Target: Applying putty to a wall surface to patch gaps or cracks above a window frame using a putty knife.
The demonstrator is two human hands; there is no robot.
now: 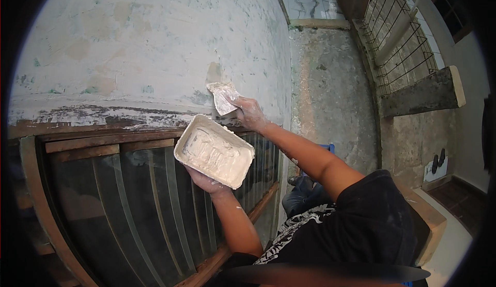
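Observation:
My left hand (207, 180) is closed under a rectangular tub (240, 141) and holds it up in front of the louvred window. Creamy white filler paste (206, 150) coats the inside of the tub, with ridged marks across it. My right hand (251, 114) grips a flat, paste-smeared putty scraper (223, 96), its wide edge near the wall (155, 39). Whether that edge touches the wall I cannot tell. Around it the wall is pale, with beige patches and greenish spots. Both hands carry white smears.
Below the wall runs a peeling wooden window frame (113, 119) with glass louvres (139, 199). To the right lie a concrete walkway (336, 90), a wire grille (403, 33) and a low concrete ledge (421, 93). A pair of dark slippers (438, 162) rests farther right.

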